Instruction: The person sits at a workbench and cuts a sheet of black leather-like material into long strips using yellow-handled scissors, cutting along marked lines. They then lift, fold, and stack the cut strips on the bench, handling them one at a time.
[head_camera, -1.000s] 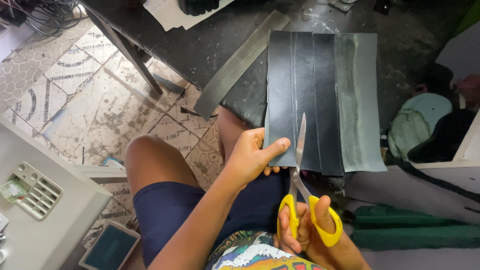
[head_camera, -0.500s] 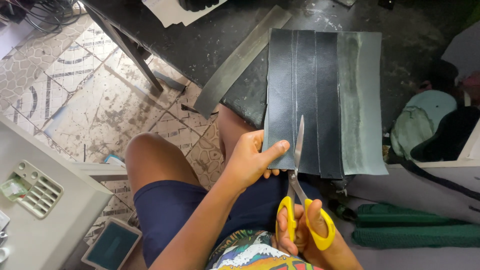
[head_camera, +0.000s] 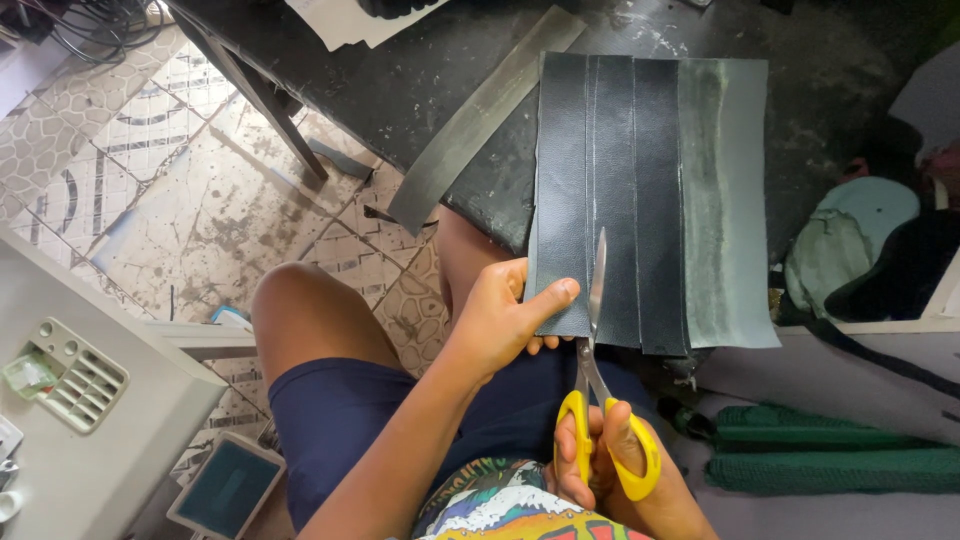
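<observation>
In the head view, a dark leather-like sheet (head_camera: 640, 190) hangs over the edge of a black table (head_camera: 440, 70) at the upper centre of the frame, already slit into long strips. The left hand (head_camera: 505, 318), at centre frame, pinches the sheet's lower left strip, thumb on top and fingers underneath. The right hand (head_camera: 605, 465), at the bottom centre, has its fingers closed through the yellow handles of a pair of scissors (head_camera: 598, 340), whose nearly closed blades point up into a slit in the sheet. A loose grey strip (head_camera: 480, 115) lies diagonally left of the sheet. Tiled floor (head_camera: 180, 190) fills the left.
</observation>
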